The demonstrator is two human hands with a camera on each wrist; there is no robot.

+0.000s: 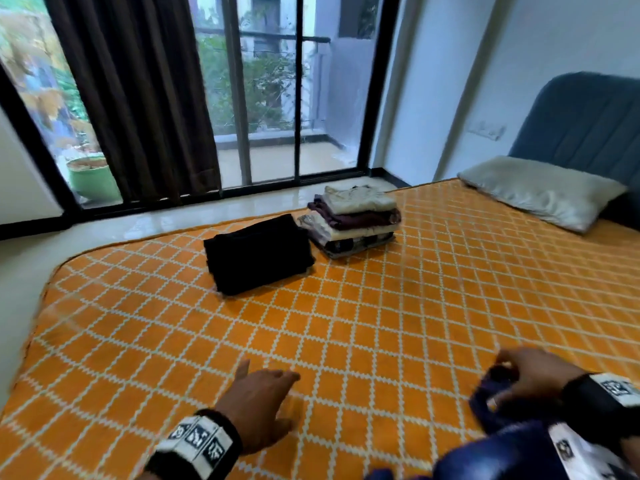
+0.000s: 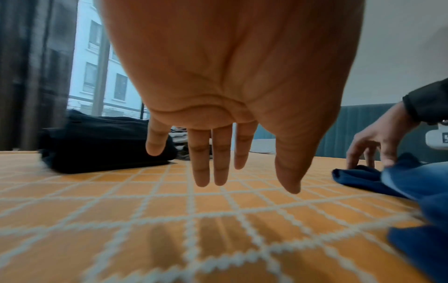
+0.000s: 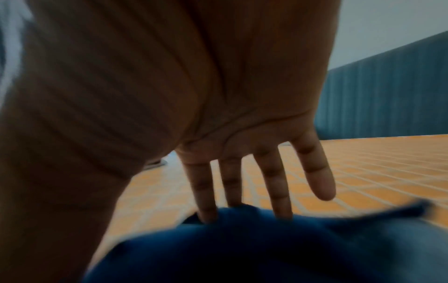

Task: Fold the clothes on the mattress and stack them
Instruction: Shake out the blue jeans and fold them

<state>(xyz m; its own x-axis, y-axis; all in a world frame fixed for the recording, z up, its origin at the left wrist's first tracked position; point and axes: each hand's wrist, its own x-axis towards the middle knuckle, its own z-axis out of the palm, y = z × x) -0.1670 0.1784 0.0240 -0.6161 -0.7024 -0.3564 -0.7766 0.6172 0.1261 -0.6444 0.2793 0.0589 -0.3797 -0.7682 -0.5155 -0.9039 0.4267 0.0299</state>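
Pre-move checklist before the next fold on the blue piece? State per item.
1. Right hand on the blue garment: ok, fingers touch it; firm grip: cannot tell.
2. Left hand free: ok, open, fingers straight, above the mattress.
3. Blue garment laid flat: not ok, bunched.
4. Folding space ahead: ok, bare cover in front of both hands.
5. Stack steady: ok, layers look level.
6. Black folded garment stacked: not ok, lies beside the stack.
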